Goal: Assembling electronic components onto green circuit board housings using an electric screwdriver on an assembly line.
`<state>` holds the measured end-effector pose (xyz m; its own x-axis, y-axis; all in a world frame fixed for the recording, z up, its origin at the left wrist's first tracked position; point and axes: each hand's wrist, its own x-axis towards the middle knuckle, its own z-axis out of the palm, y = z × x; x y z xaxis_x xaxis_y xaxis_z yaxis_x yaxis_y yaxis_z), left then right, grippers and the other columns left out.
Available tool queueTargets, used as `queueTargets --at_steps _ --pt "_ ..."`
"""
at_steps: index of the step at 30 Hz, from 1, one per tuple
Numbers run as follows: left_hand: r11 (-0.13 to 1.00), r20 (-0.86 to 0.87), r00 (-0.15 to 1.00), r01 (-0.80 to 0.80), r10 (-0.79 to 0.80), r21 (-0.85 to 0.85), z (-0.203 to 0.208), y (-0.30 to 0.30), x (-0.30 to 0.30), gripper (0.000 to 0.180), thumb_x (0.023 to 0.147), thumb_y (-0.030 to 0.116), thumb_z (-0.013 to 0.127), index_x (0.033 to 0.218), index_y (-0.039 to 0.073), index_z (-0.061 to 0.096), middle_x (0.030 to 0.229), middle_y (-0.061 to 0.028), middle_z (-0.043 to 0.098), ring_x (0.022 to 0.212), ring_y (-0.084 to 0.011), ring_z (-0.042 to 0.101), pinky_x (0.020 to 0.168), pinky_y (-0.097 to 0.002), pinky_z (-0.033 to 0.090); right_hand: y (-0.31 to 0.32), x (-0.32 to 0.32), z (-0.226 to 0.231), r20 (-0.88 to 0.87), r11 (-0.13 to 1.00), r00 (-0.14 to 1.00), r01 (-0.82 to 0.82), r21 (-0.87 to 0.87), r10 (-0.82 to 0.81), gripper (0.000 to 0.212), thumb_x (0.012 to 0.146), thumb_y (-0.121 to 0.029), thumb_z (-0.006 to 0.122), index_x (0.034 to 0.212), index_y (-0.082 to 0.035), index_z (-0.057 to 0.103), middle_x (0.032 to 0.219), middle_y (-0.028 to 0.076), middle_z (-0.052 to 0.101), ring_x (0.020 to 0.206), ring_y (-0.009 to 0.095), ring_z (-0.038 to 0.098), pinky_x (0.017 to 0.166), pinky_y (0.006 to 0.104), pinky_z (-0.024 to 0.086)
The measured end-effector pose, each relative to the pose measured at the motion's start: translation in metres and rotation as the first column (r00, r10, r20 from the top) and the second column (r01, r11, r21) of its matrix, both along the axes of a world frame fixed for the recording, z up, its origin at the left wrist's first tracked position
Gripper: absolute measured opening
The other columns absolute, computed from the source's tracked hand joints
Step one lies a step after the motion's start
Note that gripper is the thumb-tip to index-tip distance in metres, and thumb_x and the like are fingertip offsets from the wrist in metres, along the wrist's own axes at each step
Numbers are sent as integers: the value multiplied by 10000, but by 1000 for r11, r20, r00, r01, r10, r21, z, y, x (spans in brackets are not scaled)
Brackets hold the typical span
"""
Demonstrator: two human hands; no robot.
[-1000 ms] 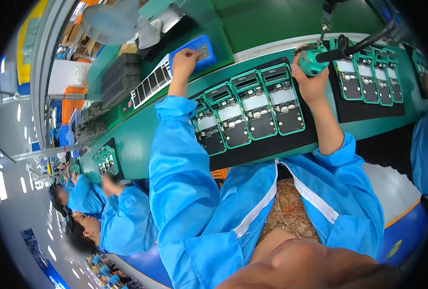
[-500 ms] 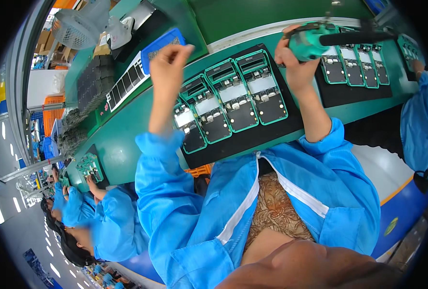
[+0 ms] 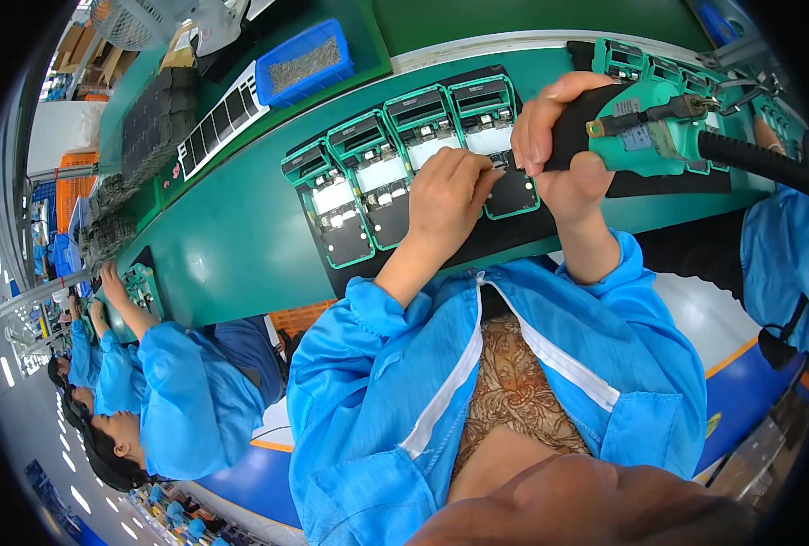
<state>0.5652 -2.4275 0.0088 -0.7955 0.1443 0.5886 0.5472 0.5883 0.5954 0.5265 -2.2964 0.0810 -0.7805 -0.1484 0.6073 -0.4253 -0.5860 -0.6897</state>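
My right hand (image 3: 563, 150) is wrapped round a green and black power screwdriver (image 3: 645, 132) with a thick black cable. The tool is tilted, its tip end toward the rightmost of several green-framed device housings (image 3: 513, 193). Beside that tip end, my left hand (image 3: 450, 196) is closed in a pinch just above the same housing; anything between the fingertips is too small to make out. The housings lie side by side on a black mat (image 3: 350, 270), showing white panels and small metal fittings. My hands hide parts of the two on the right.
A blue tray (image 3: 345, 68) of small metal pieces stands at the back, next to a white strip with dark squares (image 3: 227, 132). Stacked dark parts (image 3: 163, 127) are at the left. More green housings (image 3: 618, 56) lie at the right. Co-workers in blue (image 3: 195, 391) sit at the left.
My left hand has come from beside the blue tray down and right to the rightmost housing. My right hand has lowered and turned the screwdriver toward it.
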Motion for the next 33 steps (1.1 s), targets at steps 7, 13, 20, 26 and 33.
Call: queueTargets --at_steps 7,13,20,26,33 --pt "1000 -38 999 -7 8 16 1 1 2 165 681 56 719 769 40 580 703 -80 541 648 -264 528 568 -354 427 -4 3 3 -1 1000 1000 -19 11 19 496 798 -302 688 1096 -1 429 650 40 513 533 86 485 496 210 415" --pt "999 -44 999 -26 28 39 3 3 4 151 696 43 701 783 37 578 710 -86 539 647 -259 531 547 -349 429 -7 2 -1 17 998 998 -67 4 67 445 779 -176 674 1115 4 444 696 49 525 569 90 497 519 208 420" --pt "961 -39 987 -163 158 -225 34 -50 -47 230 749 192 694 921 65 611 843 -115 612 807 -304 587 707 -402 468 5 -24 -18 -26 989 990 137 59 -136 359 740 14 598 1076 15 470 700 41 540 537 85 488 488 221 422" --pt "869 74 893 -410 445 -278 11 -153 -167 308 821 305 620 1035 86 653 947 -97 664 869 -287 634 744 -367 497 22 -38 -21 -18 925 944 325 197 -328 298 795 -80 441 1084 -6 453 652 63 475 518 128 431 493 281 416" --pt "862 533 681 -348 502 -368 -41 -211 -223 322 762 391 661 996 173 693 955 -60 683 918 -245 636 796 -343 475 17 -49 -32 53 969 968 241 54 -244 161 752 10 623 887 14 536 690 37 558 531 96 514 473 234 429"
